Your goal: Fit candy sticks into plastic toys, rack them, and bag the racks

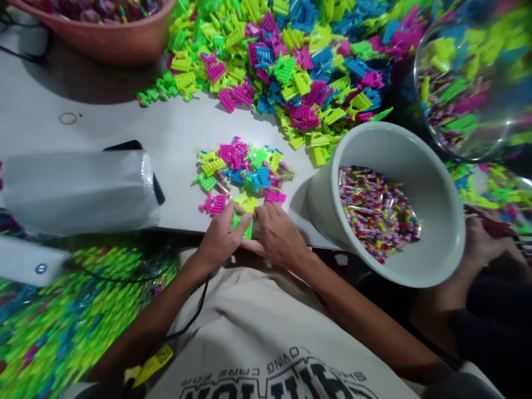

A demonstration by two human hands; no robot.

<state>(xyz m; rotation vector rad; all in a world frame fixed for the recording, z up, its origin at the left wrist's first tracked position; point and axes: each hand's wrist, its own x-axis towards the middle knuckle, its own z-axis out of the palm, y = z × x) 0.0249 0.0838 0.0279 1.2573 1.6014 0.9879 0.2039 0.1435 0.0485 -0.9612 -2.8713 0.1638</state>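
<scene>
At the table's near edge, my left hand [219, 237] is closed on a bright green plastic toy piece [243, 226]. My right hand [279, 231] meets it from the other side, with its fingers pinched together beside the piece. Whatever lies in that pinch is too small and covered to make out. Just beyond my fingers is a small pile of pink, yellow, blue and green toy pieces [235, 155]. A few thin candy-like sticks [286, 169] in clear wrap lie among them.
To the right, a pale bucket [446, 221] holds many small wrapped sticks. A large heap of coloured pieces [291, 66] covers the back. A clear round container [419, 88], a reddish basin [137, 41] and a plastic-wrapped bundle [78, 191] stand around. Another person's hand [484, 244] is beyond the bucket.
</scene>
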